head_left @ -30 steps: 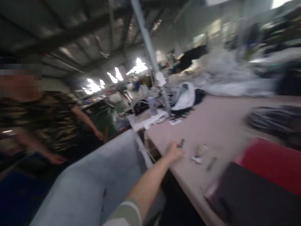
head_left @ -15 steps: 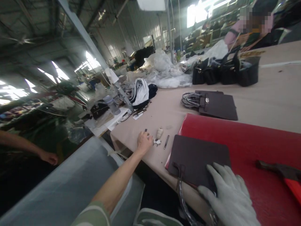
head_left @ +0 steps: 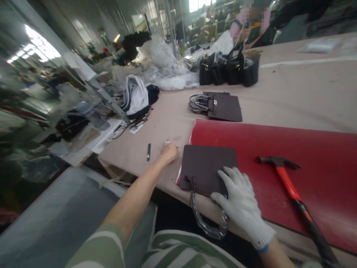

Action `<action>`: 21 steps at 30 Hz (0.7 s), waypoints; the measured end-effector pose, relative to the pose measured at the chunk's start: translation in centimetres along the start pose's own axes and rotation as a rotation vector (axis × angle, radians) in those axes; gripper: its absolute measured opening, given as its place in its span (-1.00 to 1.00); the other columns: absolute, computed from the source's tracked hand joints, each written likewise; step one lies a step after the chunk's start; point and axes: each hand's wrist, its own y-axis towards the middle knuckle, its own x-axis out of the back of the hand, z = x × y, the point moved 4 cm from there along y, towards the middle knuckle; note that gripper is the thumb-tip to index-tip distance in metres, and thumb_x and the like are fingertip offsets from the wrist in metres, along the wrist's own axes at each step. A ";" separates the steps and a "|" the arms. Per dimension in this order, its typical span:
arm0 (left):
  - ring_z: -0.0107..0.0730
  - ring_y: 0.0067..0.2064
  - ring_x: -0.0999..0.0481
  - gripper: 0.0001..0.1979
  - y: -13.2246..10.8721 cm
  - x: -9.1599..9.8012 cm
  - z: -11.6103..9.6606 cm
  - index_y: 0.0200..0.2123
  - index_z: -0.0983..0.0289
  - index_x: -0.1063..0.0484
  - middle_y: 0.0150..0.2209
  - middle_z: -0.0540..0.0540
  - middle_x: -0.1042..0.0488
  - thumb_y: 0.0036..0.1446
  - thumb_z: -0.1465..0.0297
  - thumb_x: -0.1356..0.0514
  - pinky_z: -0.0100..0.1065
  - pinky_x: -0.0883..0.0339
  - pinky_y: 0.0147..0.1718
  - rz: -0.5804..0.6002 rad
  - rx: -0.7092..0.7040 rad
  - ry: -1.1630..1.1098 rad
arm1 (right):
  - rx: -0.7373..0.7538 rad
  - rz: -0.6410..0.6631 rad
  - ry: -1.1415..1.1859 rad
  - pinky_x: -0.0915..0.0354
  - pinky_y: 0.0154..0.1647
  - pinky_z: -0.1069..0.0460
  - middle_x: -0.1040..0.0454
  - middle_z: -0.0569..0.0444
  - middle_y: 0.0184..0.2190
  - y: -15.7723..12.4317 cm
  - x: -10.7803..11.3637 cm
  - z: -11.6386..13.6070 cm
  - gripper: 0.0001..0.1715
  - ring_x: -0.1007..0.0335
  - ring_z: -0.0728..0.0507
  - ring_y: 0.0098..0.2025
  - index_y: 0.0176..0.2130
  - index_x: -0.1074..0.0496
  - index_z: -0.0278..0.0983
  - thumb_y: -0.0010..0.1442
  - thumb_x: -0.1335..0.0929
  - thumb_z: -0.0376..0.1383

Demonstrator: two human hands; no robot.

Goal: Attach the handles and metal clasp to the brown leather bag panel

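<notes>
Right hand (head_left: pixel 239 194) gloved, grip spread on the dark panel (head_left: pixel 208 160) at the red mat's (head_left: pixel 251 139) left end; left hand (head_left: pixel 169 152) bare, between strip (head_left: pixel 148 152) and panel, grip unclear.

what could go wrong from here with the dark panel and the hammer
The wrapped handle on the dark panel hangs past the edge of the table, so it might snag and drag the panel, though the gloved right hand rests on it. The hammer lies on the red sheet with its grip past the sheet's near edge, so a bump might shift it.
</notes>
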 end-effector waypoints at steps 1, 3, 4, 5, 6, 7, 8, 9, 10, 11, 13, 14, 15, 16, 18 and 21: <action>0.06 -0.17 -0.67 -0.83 0.4 0.0 0.0 -0.57 0.28 -0.43 -0.49 0.28 -0.57 -0.06 0.48 -0.37 -0.22 -0.44 -0.16 0.030 0.012 -0.019 | -0.008 0.008 0.005 -0.06 0.43 -0.42 -0.39 -0.13 0.29 0.0 0.2 0.1 -0.28 -0.17 -0.49 0.39 0.21 -0.47 -0.28 0.11 -0.46 -0.09; -0.01 -0.29 -0.66 -0.78 0.9 0.4 0.1 -0.63 0.25 -0.38 -0.62 0.19 -0.48 -0.06 0.50 -0.35 -0.25 -0.45 -0.25 0.086 0.016 -0.075 | -0.024 0.021 0.011 -0.04 0.44 -0.42 -0.38 -0.13 0.30 0.0 0.4 0.3 -0.26 -0.17 -0.49 0.40 0.22 -0.47 -0.28 0.09 -0.48 -0.09; -0.06 -0.36 -0.65 -0.77 0.9 0.8 0.1 -0.63 0.25 -0.37 -0.67 0.14 -0.44 -0.03 0.48 -0.33 -0.28 -0.45 -0.30 0.102 0.010 -0.115 | -0.032 0.027 0.015 -0.03 0.44 -0.42 -0.38 -0.13 0.31 0.0 0.5 0.4 -0.25 -0.17 -0.49 0.40 0.22 -0.47 -0.28 0.09 -0.49 -0.09; -0.12 -0.40 -0.63 -0.77 0.7 1.2 0.2 -0.61 0.25 -0.36 -0.68 0.10 -0.42 0.02 0.45 -0.31 -0.31 -0.45 -0.35 0.107 0.003 -0.158 | -0.038 0.030 0.019 -0.03 0.44 -0.42 -0.38 -0.13 0.31 0.0 0.5 0.5 -0.25 -0.17 -0.49 0.40 0.22 -0.47 -0.28 0.09 -0.49 -0.09; -0.19 -0.42 -0.62 -0.78 0.3 1.6 0.1 -0.57 0.25 -0.37 -0.66 0.07 -0.44 0.09 0.41 -0.27 -0.34 -0.45 -0.38 0.101 -0.006 -0.197 | -0.042 0.033 0.023 -0.03 0.44 -0.42 -0.38 -0.13 0.31 0.0 0.6 0.5 -0.25 -0.16 -0.49 0.40 0.21 -0.47 -0.28 0.08 -0.49 -0.09; -0.25 -0.42 -0.62 -0.80 -0.3 2.0 0.0 -0.51 0.26 -0.38 -0.61 0.06 -0.48 0.15 0.37 -0.23 -0.38 -0.45 -0.39 0.093 -0.018 -0.260 | -0.044 0.034 0.026 -0.02 0.45 -0.43 -0.38 -0.13 0.31 0.0 0.6 0.6 -0.25 -0.16 -0.49 0.40 0.21 -0.47 -0.29 0.08 -0.50 -0.10; -0.30 -0.40 -0.63 -0.80 -1.1 2.1 -0.2 -0.46 0.26 -0.38 -0.55 0.05 -0.53 0.19 0.32 -0.21 -0.41 -0.46 -0.39 0.089 -0.037 -0.363 | -0.046 0.034 0.028 -0.02 0.45 -0.42 -0.38 -0.13 0.31 -0.1 0.6 0.6 -0.25 -0.16 -0.49 0.40 0.21 -0.47 -0.29 0.08 -0.50 -0.10; -0.34 -0.38 -0.64 -0.79 -2.2 2.1 -0.6 -0.40 0.26 -0.38 -0.48 0.05 -0.56 0.21 0.27 -0.21 -0.43 -0.48 -0.38 0.100 -0.064 -0.502 | -0.048 0.032 0.028 -0.02 0.45 -0.42 -0.38 -0.13 0.31 -0.1 0.6 0.6 -0.26 -0.15 -0.50 0.40 0.21 -0.48 -0.29 0.08 -0.49 -0.10; -0.36 -0.36 -0.65 -0.76 -3.3 1.8 -1.2 -0.37 0.27 -0.37 -0.43 0.06 -0.59 0.20 0.22 -0.23 -0.44 -0.50 -0.38 0.125 -0.098 -0.664 | -0.047 0.029 0.027 -0.02 0.45 -0.42 -0.38 -0.13 0.30 -0.1 0.5 0.6 -0.26 -0.15 -0.50 0.40 0.21 -0.47 -0.29 0.08 -0.49 -0.10; -0.35 -0.35 -0.66 -0.72 -4.6 1.3 -1.8 -0.34 0.27 -0.37 -0.40 0.06 -0.60 0.17 0.17 -0.27 -0.43 -0.51 -0.37 0.162 -0.136 -0.835 | -0.046 0.027 0.025 -0.02 0.45 -0.42 -0.38 -0.13 0.30 -0.1 0.5 0.6 -0.26 -0.15 -0.50 0.40 0.21 -0.47 -0.29 0.09 -0.49 -0.10; -0.32 -0.33 -0.67 -0.65 -7.3 -0.1 -3.3 -0.31 0.27 -0.38 -0.38 0.06 -0.60 0.11 0.12 -0.34 -0.41 -0.53 -0.37 0.243 -0.215 -1.076 | -0.040 0.023 0.021 -0.03 0.44 -0.43 -0.39 -0.13 0.29 -0.1 0.4 0.5 -0.26 -0.15 -0.50 0.40 0.20 -0.47 -0.29 0.09 -0.49 -0.09; -0.33 -0.32 -0.67 -0.65 -8.5 -0.8 -4.0 -0.29 0.27 -0.39 -0.37 0.05 -0.60 0.12 0.11 -0.34 -0.41 -0.54 -0.35 0.271 -0.249 -1.126 | -0.036 0.020 0.019 -0.04 0.44 -0.43 -0.39 -0.14 0.29 -0.1 0.3 0.5 -0.26 -0.16 -0.50 0.40 0.20 -0.47 -0.29 0.09 -0.49 -0.09; -0.33 -0.31 -0.67 -0.66 -9.6 -1.5 -4.6 -0.27 0.26 -0.40 -0.36 0.05 -0.60 0.14 0.11 -0.34 -0.41 -0.54 -0.34 0.295 -0.279 -1.145 | -0.033 0.018 0.017 -0.04 0.43 -0.43 -0.39 -0.14 0.29 -0.1 0.3 0.4 -0.26 -0.16 -0.50 0.39 0.20 -0.47 -0.28 0.09 -0.49 -0.08; -0.34 -0.30 -0.67 -0.67 -10.5 -2.1 -5.1 -0.25 0.26 -0.41 -0.34 0.06 -0.61 0.17 0.12 -0.32 -0.41 -0.54 -0.32 0.313 -0.305 -1.142 | -0.031 0.017 0.014 -0.05 0.43 -0.43 -0.39 -0.14 0.29 -0.1 0.3 0.4 -0.26 -0.17 -0.50 0.39 0.20 -0.47 -0.28 0.09 -0.49 -0.08; -0.38 -0.29 -0.66 -0.72 -11.7 -3.1 -5.7 -0.24 0.26 -0.42 -0.31 0.07 -0.62 0.21 0.15 -0.29 -0.42 -0.53 -0.30 0.331 -0.355 -1.093 | -0.028 0.017 0.011 -0.05 0.43 -0.43 -0.39 -0.14 0.29 -0.1 0.3 0.4 -0.26 -0.17 -0.50 0.39 0.20 -0.47 -0.28 0.09 -0.49 -0.07; -0.41 -0.30 -0.63 -0.80 -12.3 -3.7 -5.9 -0.25 0.25 -0.43 -0.32 0.07 -0.62 0.27 0.22 -0.23 -0.40 -0.52 -0.25 0.312 -0.425 -1.016 | -0.030 0.020 0.011 -0.04 0.44 -0.42 -0.39 -0.13 0.29 -0.1 0.4 0.5 -0.27 -0.17 -0.50 0.39 0.21 -0.46 -0.28 0.10 -0.48 -0.07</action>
